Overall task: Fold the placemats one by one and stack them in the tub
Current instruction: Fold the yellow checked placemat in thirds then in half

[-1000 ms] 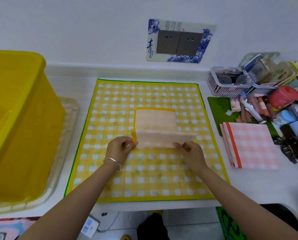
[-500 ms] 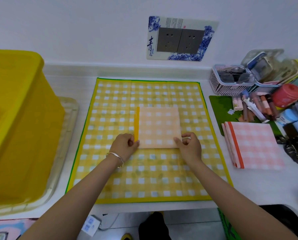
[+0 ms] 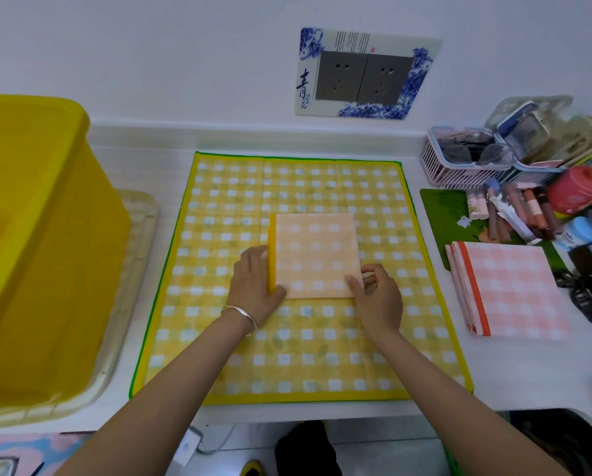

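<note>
A folded placemat (image 3: 316,255), pale orange check with a yellow band along its left edge, is laid flat on one spread yellow checked placemat (image 3: 287,355). Its near corners are pinched by the left grip (image 3: 253,283) and right grip (image 3: 377,297). One yellow tub (image 3: 30,235) is seen at left on the counter (image 3: 528,372).

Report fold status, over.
Left hand holds the folded placemat at its left edge; right hand pinches its near right corner. It lies flat on the big checked mat. Yellow tub at left, nothing between.
</note>
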